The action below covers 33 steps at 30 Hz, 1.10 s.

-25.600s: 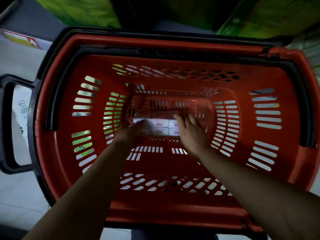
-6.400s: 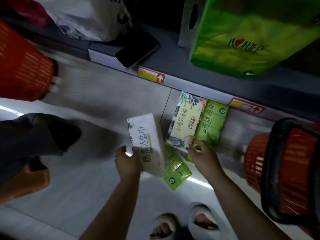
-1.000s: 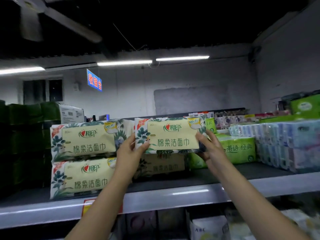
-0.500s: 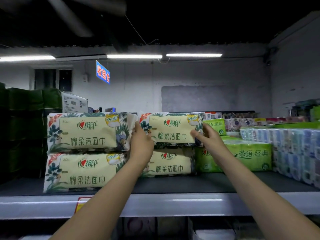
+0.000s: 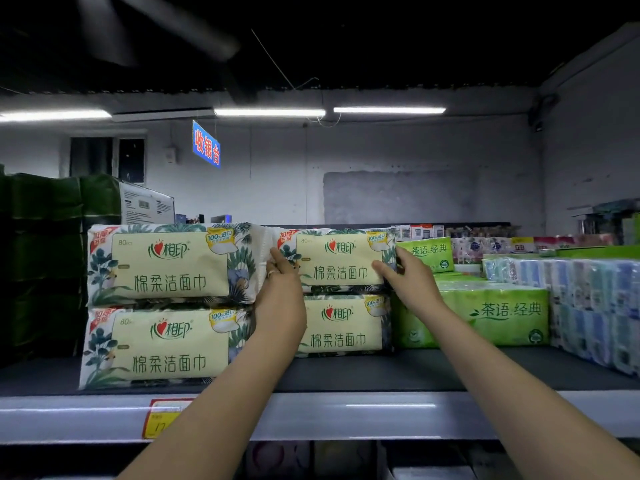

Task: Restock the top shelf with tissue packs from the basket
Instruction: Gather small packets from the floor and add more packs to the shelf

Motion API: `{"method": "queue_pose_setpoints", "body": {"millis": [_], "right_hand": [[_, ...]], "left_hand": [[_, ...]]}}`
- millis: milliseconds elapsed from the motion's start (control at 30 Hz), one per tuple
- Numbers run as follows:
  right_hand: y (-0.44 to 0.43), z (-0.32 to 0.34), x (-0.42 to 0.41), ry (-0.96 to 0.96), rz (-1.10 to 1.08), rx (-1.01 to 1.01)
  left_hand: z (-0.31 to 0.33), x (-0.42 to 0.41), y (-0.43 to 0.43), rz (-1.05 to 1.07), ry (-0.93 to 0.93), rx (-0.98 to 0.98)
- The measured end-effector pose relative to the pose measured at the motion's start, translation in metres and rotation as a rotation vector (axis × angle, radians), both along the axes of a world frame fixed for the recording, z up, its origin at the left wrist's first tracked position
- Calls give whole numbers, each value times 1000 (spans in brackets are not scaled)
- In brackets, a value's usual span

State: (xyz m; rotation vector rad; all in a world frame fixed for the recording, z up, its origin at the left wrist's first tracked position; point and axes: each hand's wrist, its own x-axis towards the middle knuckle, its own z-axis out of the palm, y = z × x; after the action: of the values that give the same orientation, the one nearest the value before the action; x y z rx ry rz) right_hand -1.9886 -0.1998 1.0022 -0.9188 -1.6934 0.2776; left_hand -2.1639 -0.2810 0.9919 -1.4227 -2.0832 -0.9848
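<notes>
On the top shelf, straight ahead of the person and at about eye height, the tissue pack lies with its long axis running left to right and its printed face toward the aisle. It looks to be sitting flat on the lower pack of the same kind, the two edges lining up closely. It is caught between both hands, one at each short end, so neither arm is clearly the nearer. The left hand is at the pack's left end, back of the hand toward me, fingers reaching up round the corner and a ring showing on one of them. Its thumb is hidden, so I cannot say how firm that hold is. The right hand grasps the right end, thumb laid across the front face and fingers wrapped behind, out of sight. The two-high stack of matching packs stands just beside the left hand, nearer the shelf's front lip. The green packs press in close on the right. To my eye the pack is as good as placed. What remains is for both hands to let go sideways and draw back without dragging it off its partner, and the tight gap on the left is where a knuckle might snag. The basket is nowhere in sight from here.
</notes>
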Motion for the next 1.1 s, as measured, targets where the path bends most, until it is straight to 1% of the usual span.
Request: {"method": "queue_pose_setpoints", "body": {"millis": [67,133,200,233,267,333,433,533,600,767,933,1100], "right_hand": [[4,-2,-2,-5,-19,-1],[5,-5,-7,0,-27,-16],[3,-8,-10,1,-36,-32],[2,-9,-12,-4,-45,-40],[0,-9,-12,-19,-61,-47],[-3,-10,-11,-50,-87,-54],[-6,-11,-6,-106,-150,-99],[-11,-17,-1,-156,-167,-159],[-21,-21,3,-136,-131,-200],[-56,-29,19,3,16,-248],[-89,-40,36,143,151,-266],[-109,-40,49,188,191,-283]], "left_hand": [[-2,0,0,13,-2,-11],[-11,-4,9,-6,4,38],[-15,-4,4,-9,-18,12],[-17,-3,0,-2,-48,-14],[-20,-1,-2,-42,-113,-50],[-22,4,-7,-104,-87,-99],[-23,8,-13,-70,-13,-148],[-29,10,-18,-142,-31,-160],[-31,10,-21,-193,-43,-140],[-35,2,-39,-344,-219,-63],[-52,-12,-63,-507,-325,-2],[-58,-8,-83,-643,-652,166]]}}
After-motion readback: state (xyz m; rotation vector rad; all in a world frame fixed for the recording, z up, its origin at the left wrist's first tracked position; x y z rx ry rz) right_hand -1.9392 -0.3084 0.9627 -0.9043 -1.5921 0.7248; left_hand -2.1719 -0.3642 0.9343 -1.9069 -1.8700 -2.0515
